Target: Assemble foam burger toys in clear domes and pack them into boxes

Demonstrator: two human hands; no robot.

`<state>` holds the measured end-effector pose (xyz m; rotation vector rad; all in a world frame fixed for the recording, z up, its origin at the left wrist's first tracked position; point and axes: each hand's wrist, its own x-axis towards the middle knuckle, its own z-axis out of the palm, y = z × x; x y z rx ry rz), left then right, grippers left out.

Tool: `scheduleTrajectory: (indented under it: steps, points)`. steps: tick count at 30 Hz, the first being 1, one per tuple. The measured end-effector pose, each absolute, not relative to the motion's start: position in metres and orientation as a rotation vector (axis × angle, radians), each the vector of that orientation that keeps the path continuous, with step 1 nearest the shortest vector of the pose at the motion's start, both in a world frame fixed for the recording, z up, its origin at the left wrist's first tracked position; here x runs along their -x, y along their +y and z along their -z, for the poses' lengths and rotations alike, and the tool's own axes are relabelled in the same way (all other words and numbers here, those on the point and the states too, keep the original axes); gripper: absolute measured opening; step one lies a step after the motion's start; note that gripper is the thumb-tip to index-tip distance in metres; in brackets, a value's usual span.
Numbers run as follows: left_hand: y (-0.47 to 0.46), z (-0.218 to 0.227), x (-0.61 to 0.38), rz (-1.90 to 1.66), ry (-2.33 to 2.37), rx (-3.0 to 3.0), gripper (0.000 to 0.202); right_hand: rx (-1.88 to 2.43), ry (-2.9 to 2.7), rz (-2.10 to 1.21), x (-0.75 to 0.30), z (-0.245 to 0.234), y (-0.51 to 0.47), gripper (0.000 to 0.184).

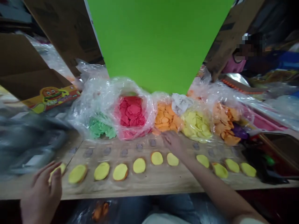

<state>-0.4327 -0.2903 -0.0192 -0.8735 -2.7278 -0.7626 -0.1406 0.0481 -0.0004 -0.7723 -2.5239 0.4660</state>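
Note:
My left hand (42, 186) at the bottom left grips a yellow foam disc (57, 171) between its fingers. My right hand (173, 143) reaches across the wooden table (158, 179), fingers apart and holding nothing, just in front of a bag of orange pieces (164, 117). Yellow discs on orange backing, such as one (139, 165) near the middle, lie in a long row on a clear plastic sheet (114, 152) with grey dimples. Nearby bags hold green pieces (100, 127), red pieces (132, 111), yellow pieces (196, 126) and peach-orange pieces (224, 121).
A green board (156, 40) stands behind the bags between cardboard panels (67, 31). A printed burger box (52, 96) lies at the left, beside a blurred grey bag (30, 140). A person in a pink top (233, 64) sits at the upper right. Purple pieces (239, 131) lie to the right.

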Motion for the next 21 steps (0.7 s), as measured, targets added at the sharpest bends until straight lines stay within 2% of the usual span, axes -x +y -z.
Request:
scheduleTrajectory:
  steps: [2, 4, 7, 12, 17, 19, 21]
  points:
    - [-0.254, 0.009, 0.4, 0.885, -2.578, 0.994, 0.03, 0.828, -2.548, -0.292, 0.152, -0.001, 0.098, 0.029]
    - [-0.213, 0.007, 0.36, 0.991, -2.473, 1.254, 0.029, 0.932, -2.593, -0.162, 0.172, 0.004, 0.138, 0.047]
    - [-0.162, 0.015, 0.301, 1.082, -2.347, 1.594, 0.025, 1.101, -2.665, -0.124, 0.201, 0.021, 0.168, 0.065]
    - [-0.116, 0.008, 0.27, 1.144, -2.287, 1.849, 0.024, 1.069, -2.631, -0.121, 0.205, 0.038, 0.17, 0.062]
    - [-0.062, -0.021, 0.349, 1.12, -2.352, 1.587, 0.026, 0.644, -2.358, -0.23, 0.218, -0.004, 0.151, 0.035]
    - [-0.036, -0.023, 0.385, 1.025, -2.441, 1.491, 0.036, 0.351, -2.401, -0.301, 0.248, -0.02, 0.136, 0.036]
    - [-0.015, -0.017, 0.411, 0.962, -2.498, 1.429, 0.047, 0.078, -2.575, -0.302, 0.288, -0.027, 0.125, 0.05]
